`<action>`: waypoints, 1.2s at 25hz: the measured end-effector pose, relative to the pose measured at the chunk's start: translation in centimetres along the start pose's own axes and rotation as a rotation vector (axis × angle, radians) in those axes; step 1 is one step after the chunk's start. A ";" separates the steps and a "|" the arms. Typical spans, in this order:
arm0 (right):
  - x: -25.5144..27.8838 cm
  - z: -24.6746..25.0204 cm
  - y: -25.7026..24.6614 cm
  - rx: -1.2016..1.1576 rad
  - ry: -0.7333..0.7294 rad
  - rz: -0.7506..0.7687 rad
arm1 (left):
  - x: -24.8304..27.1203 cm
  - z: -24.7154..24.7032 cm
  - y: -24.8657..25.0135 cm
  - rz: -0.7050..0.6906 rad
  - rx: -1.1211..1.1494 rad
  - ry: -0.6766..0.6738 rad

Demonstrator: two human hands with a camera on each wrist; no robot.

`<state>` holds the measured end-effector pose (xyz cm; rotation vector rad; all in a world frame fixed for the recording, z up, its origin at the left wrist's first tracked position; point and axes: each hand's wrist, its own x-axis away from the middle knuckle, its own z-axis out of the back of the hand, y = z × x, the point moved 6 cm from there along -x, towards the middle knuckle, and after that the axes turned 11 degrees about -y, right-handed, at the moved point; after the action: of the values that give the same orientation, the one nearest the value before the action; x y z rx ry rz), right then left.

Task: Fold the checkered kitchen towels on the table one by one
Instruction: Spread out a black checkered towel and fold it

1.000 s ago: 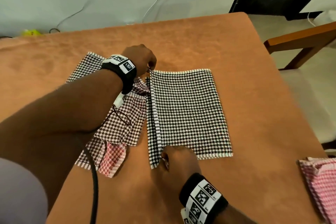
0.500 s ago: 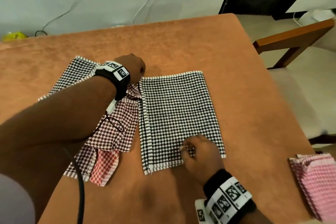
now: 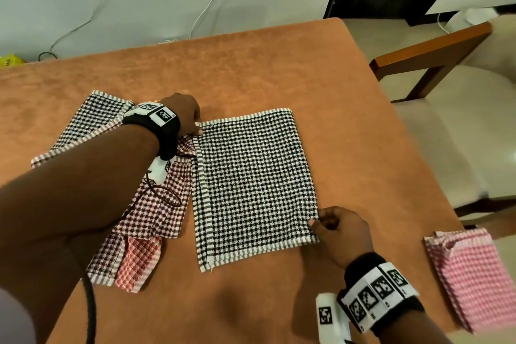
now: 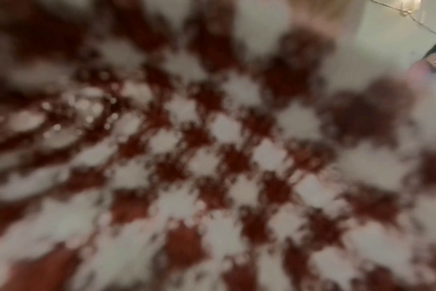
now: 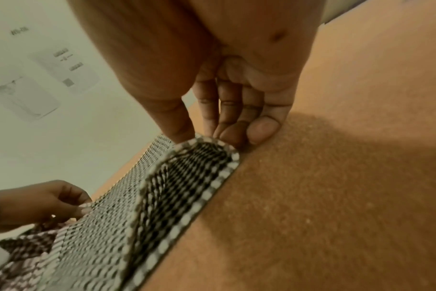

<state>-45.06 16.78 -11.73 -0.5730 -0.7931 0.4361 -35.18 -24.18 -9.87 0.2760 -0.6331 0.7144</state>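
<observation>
1. Lying at the left of the orange-brown table is a loose heap of unfolded towels: a black-checked one at the back, dark red and brighter red checks nearer the person.
2. Reaching over that heap, the left hand has its fingertips curled onto the far left corner of the black-and-white checkered towel, pinching the hem there. The left wrist view is only a blur of red and white checks, so the wrist probably rests right on the heap.
3. Spread flat in the middle of the table, the black-and-white checkered towel is already doubled, with two striped hems running side by side along its left edge.
4. At its near right corner, the right hand pinches the hem between thumb and fingers; the right wrist view shows the corner lifted slightly, so the two layers gape.
5. Well apart, at the table's near right edge, sits a folded pink checkered towel.
6. Beyond the right edge stands a wooden chair.
</observation>
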 end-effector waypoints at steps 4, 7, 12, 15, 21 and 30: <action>0.2 -0.2 1.1 -0.022 -0.068 -0.064 | 0.1 -0.2 0.0 0.007 0.006 -0.006; 0.5 -0.4 1.2 0.083 -0.124 -0.040 | 0.1 -0.1 -0.1 0.005 0.027 -0.014; 0.5 0.5 2.2 -0.140 -0.102 -0.057 | 0.6 0.5 0.0 0.012 0.072 0.012; 0.5 2.7 3.7 -0.188 -0.051 -0.082 | 0.9 0.9 0.9 -0.013 0.117 0.021; 1.3 5.7 8.1 -0.136 -0.043 -0.150 | 1.4 -0.1 5.1 -0.061 0.060 -0.098; 2.0 6.7 7.6 -0.043 -0.021 -0.021 | -2.5 2.1 23.1 -0.329 0.215 0.044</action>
<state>-50.12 25.79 -11.61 -0.5998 -0.8294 0.4070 -53.29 -9.54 -9.20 0.5478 -0.4542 0.4698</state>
